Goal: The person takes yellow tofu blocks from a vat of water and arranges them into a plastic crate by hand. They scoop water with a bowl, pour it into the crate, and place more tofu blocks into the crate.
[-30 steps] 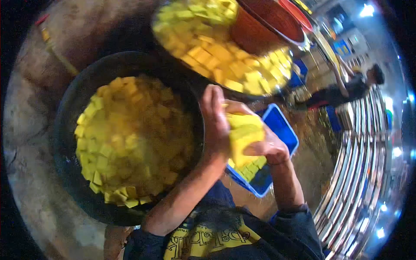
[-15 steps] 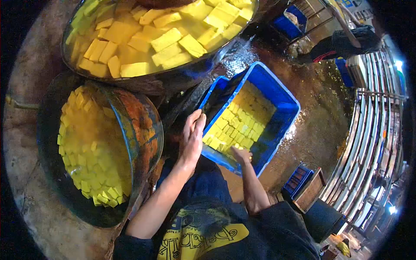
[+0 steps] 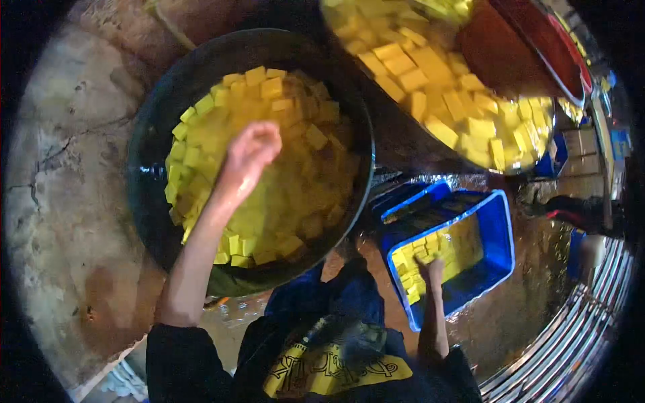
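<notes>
My left hand (image 3: 254, 146) is over the dark round vat (image 3: 149, 221), above cloudy yellow liquid. Its fingers are loosely bent and slightly blurred, with nothing visible in them. Many yellow tofu blocks (image 3: 191, 156) sit in that vat, some half under the liquid. On the right, my right hand (image 3: 432, 270) reaches down into a blue plastic crate (image 3: 498, 248). One finger or the thumb sticks out, and the hand rests at the rows of yellow tofu pieces (image 3: 410, 265) on the crate's bottom. Whether it touches one piece in particular is hidden.
A second big vat of tofu blocks (image 3: 453, 104) stands at upper right, with a reddish-brown tub (image 3: 514, 54) over it. Another blue crate (image 3: 413, 201) is behind mine. Metal slats (image 3: 557, 342) lie at lower right, near another person's dark clothing (image 3: 581, 209).
My view has turned left. My left hand has left the crate's rim and moved over the vat. My right hand is still inside the crate, at the tofu pieces.
</notes>
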A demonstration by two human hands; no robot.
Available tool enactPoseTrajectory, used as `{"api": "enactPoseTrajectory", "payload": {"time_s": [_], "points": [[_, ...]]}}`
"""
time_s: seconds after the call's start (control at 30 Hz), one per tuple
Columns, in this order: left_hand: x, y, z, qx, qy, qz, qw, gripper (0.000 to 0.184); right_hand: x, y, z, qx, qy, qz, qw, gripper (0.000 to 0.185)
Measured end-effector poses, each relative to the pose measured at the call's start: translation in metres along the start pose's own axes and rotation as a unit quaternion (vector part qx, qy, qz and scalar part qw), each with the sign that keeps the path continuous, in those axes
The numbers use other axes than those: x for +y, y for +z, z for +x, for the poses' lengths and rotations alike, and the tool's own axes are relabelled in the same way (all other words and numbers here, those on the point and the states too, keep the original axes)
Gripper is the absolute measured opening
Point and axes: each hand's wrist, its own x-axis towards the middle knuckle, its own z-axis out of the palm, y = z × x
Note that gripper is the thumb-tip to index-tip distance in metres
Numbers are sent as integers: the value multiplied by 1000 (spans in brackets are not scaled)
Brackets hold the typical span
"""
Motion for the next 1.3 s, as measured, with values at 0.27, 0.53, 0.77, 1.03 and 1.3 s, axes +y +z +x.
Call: {"api": "enactPoseTrajectory", "payload": {"time_s": [0.27, 0.53, 0.77, 1.03, 1.3], "points": [[-221, 8, -40, -220, -83, 444, 865, 46, -370, -158, -149, 94, -612, 16, 785, 23], [-255, -9, -36, -267, -164, 200, 928, 60, -423, 54, -2, -20, -600, -453, 659, 20], [-188, -30, -7, -134, -159, -114, 971, 66, -447, 23, 7, 45, -635, -595, 491, 32], [-229, -27, 54, -28, 29, 293, 955, 56, -570, -51, -22, 93, -453, -384, 799, 31], [-200, -68, 70, 69, -11, -180, 981, 35, -586, -68, 6, -125, -481, -168, 851, 59]]}}
